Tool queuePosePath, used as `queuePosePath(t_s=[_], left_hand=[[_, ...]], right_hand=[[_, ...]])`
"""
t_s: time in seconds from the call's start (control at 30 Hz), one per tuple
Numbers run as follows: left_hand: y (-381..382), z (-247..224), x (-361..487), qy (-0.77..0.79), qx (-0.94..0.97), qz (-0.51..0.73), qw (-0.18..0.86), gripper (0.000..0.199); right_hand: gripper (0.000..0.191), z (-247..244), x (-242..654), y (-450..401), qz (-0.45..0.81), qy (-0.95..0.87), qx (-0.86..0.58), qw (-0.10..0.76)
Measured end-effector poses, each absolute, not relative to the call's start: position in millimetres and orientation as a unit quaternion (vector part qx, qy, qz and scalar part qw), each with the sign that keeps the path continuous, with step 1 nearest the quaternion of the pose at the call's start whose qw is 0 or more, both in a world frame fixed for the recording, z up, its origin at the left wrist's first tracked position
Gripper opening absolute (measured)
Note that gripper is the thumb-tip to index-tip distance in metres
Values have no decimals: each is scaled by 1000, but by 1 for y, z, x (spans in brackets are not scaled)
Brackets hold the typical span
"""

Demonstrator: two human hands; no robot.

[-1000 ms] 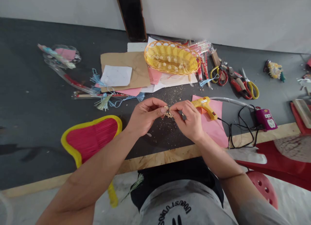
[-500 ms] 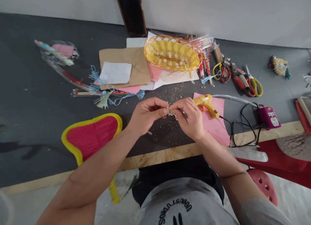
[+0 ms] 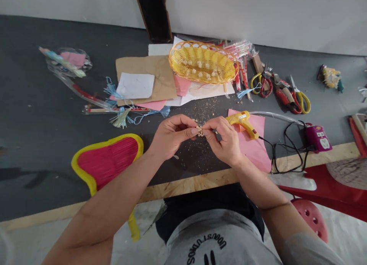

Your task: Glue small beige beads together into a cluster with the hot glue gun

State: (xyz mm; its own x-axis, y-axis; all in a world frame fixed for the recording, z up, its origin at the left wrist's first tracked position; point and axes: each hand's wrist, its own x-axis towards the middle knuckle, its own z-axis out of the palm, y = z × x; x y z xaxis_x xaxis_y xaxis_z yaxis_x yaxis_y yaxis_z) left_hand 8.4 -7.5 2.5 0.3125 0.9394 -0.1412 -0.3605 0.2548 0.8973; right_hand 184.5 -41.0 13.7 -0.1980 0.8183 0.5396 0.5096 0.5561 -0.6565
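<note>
A small cluster of pale beige bits [image 3: 200, 131] is pinched between my two hands over the dark table. My left hand [image 3: 173, 136] grips it from the left with thumb and forefinger. My right hand [image 3: 225, 141] has its fingertips closed on the other side, partly hiding it. Loose crumbs of the same colour lie scattered on the table around the hands. Behind them stands a yellow woven basket [image 3: 174, 66] with several small pale clusters in it. Just right of my right hand, a yellow glue gun [image 3: 245, 123] rests on pink paper [image 3: 256, 152].
Scissors [image 3: 302, 99] and red-handled pliers [image 3: 285, 97] lie at the right back. A purple power box [image 3: 318, 138] with a black cable sits by the front edge. At left are a pink-and-yellow bow-shaped piece [image 3: 106, 162], brown card [image 3: 163, 74] and blue tassels [image 3: 122, 118].
The fingers have shifted slightly around the beige cluster, and more of it shows between the fingertips. Both hands stay in nearly the same place.
</note>
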Motion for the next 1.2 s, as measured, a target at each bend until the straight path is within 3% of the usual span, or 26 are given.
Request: queuePosePath(t_s=[0.4,0.57,0.87,1.2], left_hand=[[-8,2,5,368,434,460,682,21],[-9,8,7,352,363,441,741,25],[-6,5,6,335,298,437,780,25],[-8,6,8,330,334,427,773,26]], right_hand=[[11,14,184,-40,175,-768,-412,458],[6,13,186,-42,226,-725,-426,492],[17,5,185,-46,312,-667,-453,503],[9,14,182,-44,229,-724,-444,476]])
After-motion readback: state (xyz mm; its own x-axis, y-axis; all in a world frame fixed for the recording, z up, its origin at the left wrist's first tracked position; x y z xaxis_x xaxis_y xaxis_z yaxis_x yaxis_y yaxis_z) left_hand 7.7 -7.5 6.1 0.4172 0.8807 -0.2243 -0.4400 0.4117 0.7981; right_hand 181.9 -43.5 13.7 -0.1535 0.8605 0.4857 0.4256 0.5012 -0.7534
